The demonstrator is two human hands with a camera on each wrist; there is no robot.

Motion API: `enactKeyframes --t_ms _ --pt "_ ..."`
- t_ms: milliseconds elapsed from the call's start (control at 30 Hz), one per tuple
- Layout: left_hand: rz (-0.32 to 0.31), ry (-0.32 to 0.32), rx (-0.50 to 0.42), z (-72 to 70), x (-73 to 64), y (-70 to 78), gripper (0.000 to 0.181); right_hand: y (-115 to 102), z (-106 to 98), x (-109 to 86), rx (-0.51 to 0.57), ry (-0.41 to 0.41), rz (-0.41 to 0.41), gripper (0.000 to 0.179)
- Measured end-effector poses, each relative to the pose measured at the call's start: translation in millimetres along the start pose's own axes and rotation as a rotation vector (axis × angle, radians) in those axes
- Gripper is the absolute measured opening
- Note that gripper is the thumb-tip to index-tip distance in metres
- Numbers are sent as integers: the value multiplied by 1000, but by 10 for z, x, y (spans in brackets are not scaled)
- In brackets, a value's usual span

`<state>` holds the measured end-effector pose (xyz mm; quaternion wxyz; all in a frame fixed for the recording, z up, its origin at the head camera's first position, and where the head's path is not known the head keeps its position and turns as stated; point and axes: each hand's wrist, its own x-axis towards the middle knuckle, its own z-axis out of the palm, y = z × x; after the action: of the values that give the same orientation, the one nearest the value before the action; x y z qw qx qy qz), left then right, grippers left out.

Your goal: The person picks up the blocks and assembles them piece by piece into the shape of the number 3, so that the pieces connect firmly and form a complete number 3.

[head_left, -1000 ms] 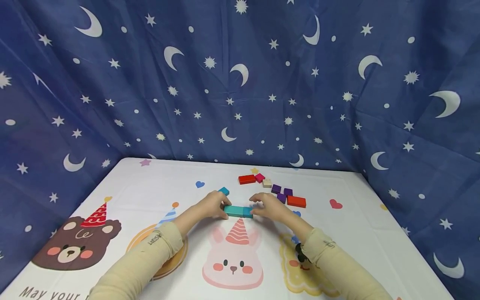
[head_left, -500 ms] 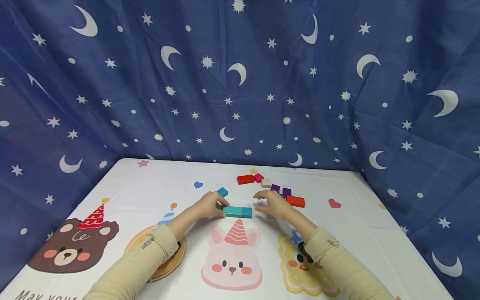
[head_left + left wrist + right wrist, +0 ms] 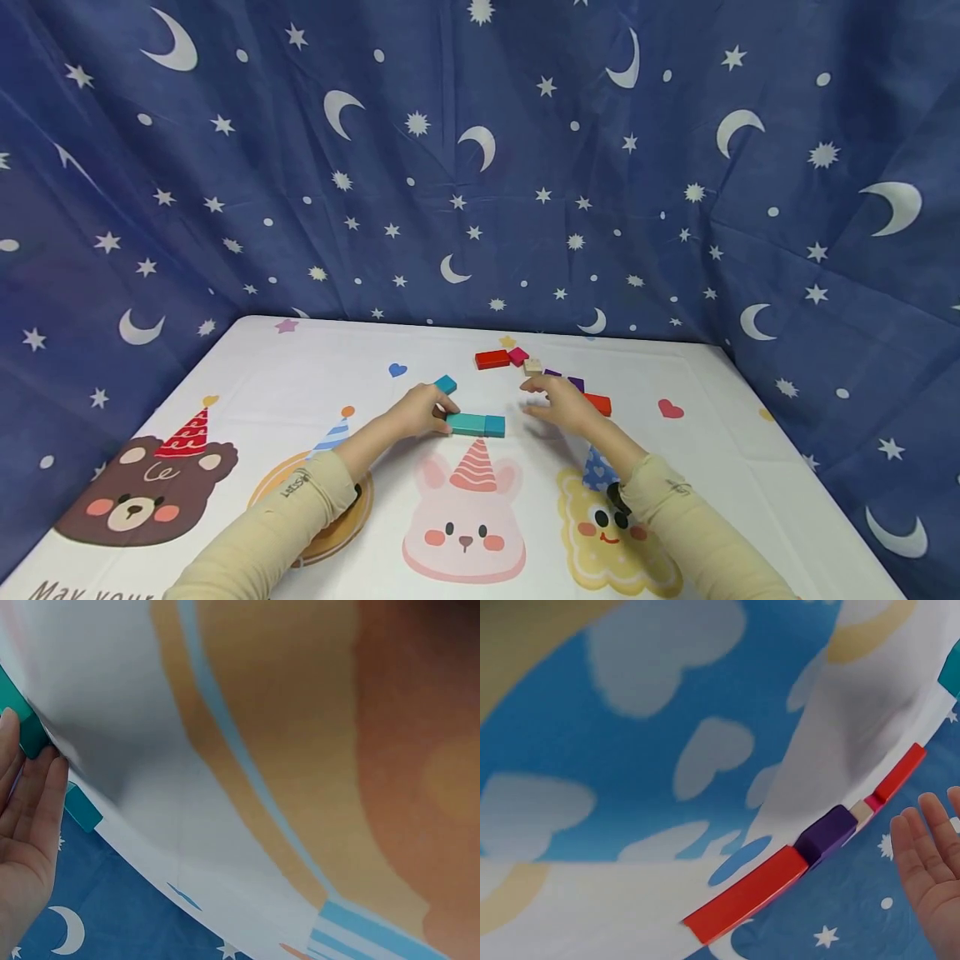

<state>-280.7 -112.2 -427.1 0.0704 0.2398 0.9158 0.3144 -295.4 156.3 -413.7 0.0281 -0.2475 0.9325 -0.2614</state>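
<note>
A long teal block lies in the middle of the table, a short blue block set end to end with it on the right. My left hand holds the teal block's left end between thumb and fingers; the left wrist view shows this end of the teal block at the fingertips. Just behind that hand lies another blue block. To the right of the pair, my right hand hovers with loosely bent fingers and nothing in them. It partly covers the purple blocks and a red block.
Farther back are another red block, a pink block and a cream block. The white tablecloth bears printed animal and party pictures. Behind the table's far edge hangs a blue curtain with moons and stars.
My right hand has drawn away to the right from the blue end of the pair, over the purple blocks. The left hand stays at the teal block's left end.
</note>
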Motion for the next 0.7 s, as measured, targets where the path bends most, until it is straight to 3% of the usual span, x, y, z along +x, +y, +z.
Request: enactKeyframes --t_ms 167,433,700 --pt "-1 5 5 17 13 0 31 71 -56 -47 -7 27 11 35" --pt "10 3 -1 23 24 -15 30 197 -114 -129 -65 87 -40 30" --pt "-28 10 -7 39 22 -17 30 329 -147 -190 -130 111 -34 28"
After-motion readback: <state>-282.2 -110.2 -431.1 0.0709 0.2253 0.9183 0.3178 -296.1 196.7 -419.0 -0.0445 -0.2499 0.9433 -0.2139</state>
